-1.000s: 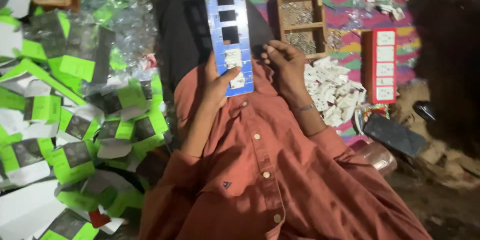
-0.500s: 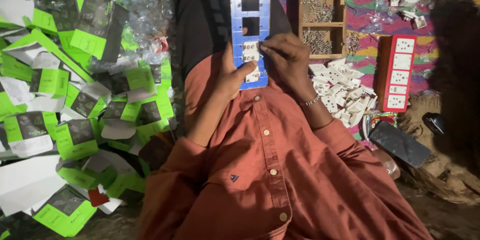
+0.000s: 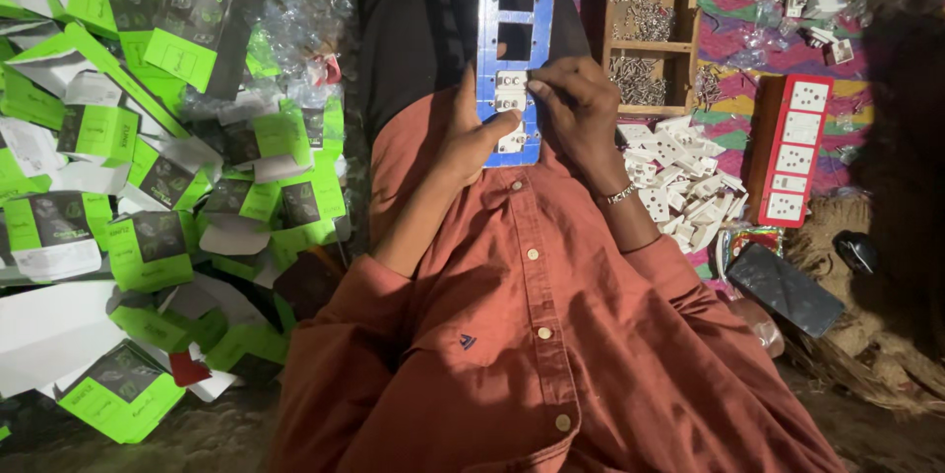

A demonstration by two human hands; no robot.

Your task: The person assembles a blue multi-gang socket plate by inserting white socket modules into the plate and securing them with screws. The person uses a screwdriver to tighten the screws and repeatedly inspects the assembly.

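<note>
Blue plate (image 3: 516, 0) now higher; L hand (image 3: 471, 133) grips it, R fingers (image 3: 551, 89) pinching white socket (image 3: 510, 81).

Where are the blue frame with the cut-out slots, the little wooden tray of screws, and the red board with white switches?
blue frame (image 3: 489, 0): head view, on its left rail.
wooden tray (image 3: 651, 46): head view, on its middle divider.
red board (image 3: 825, 138): head view, on its right edge.

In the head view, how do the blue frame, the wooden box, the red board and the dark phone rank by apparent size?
1. blue frame, though cut off at the top
2. wooden box and red board: too alike to rank
3. dark phone
</note>
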